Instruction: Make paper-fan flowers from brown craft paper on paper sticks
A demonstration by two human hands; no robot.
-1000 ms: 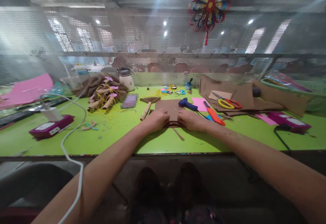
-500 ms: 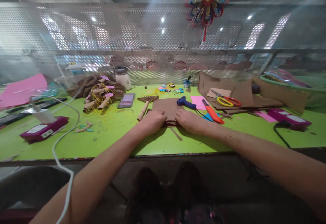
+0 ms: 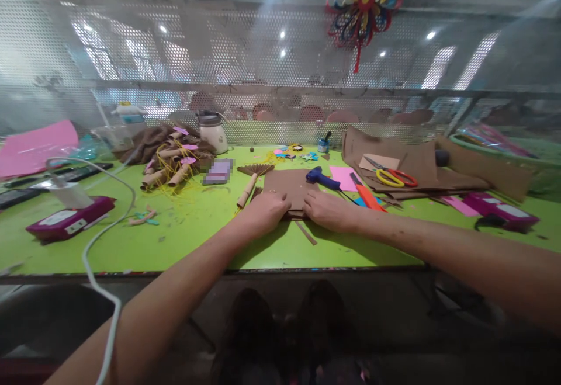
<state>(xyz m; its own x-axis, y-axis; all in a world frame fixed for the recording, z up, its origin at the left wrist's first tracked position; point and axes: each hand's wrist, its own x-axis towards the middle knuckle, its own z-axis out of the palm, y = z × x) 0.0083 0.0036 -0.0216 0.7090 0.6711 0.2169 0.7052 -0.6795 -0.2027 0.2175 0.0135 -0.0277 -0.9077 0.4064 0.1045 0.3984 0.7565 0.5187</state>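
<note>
Brown sheet (image 3: 287, 183), one piece, lies flat on the tabletop (image 3: 197, 239), near edge running left to right; left hand (image 3: 265, 212) and right hand (image 3: 328, 210) each close their grip on that edge.

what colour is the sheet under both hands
Brown: the sheet on the green table, clearest in the head view.

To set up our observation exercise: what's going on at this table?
A person at a green table grips the near edge of a brown sheet, left hand and right hand side by side. A blue glue gun, an orange cutter and scissors lie to the right; rolled brown pieces are piled to the left.
</note>
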